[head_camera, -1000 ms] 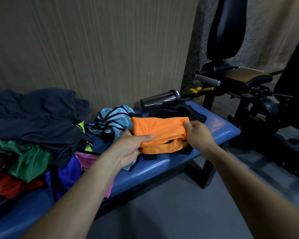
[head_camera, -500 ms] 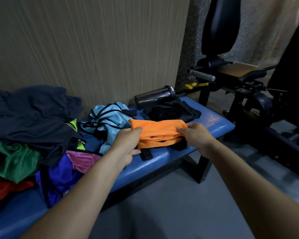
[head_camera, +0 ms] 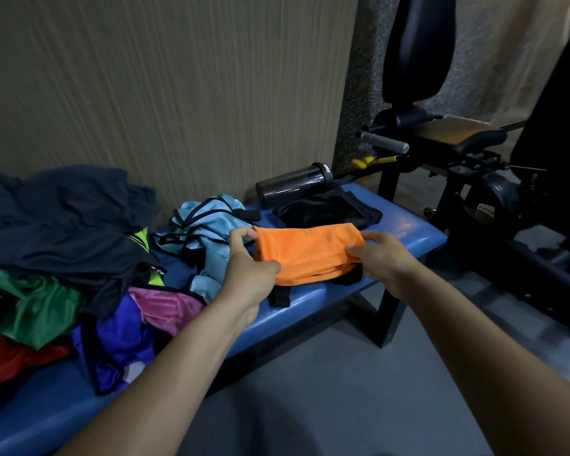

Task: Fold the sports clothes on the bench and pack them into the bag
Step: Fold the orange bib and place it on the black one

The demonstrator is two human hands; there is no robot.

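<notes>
The orange garment [head_camera: 306, 255] lay folded on the blue bench [head_camera: 405, 232], toward the bench's right end, just in front of a black garment [head_camera: 326, 212] and a dark bottle [head_camera: 293, 185]. The left hand [head_camera: 247, 274] pinched its left edge between thumb and curled fingers; the right hand [head_camera: 380, 258] gripped its right edge likewise. Black trim protruded beneath the fold. The fabric appeared thin, light, soft and somewhat slick, so the fold would likely slip unless supported at both ends or from beneath. Unfolded clothes [head_camera: 63, 241] were heaped toward the bench's left end. No bag was visible.
</notes>
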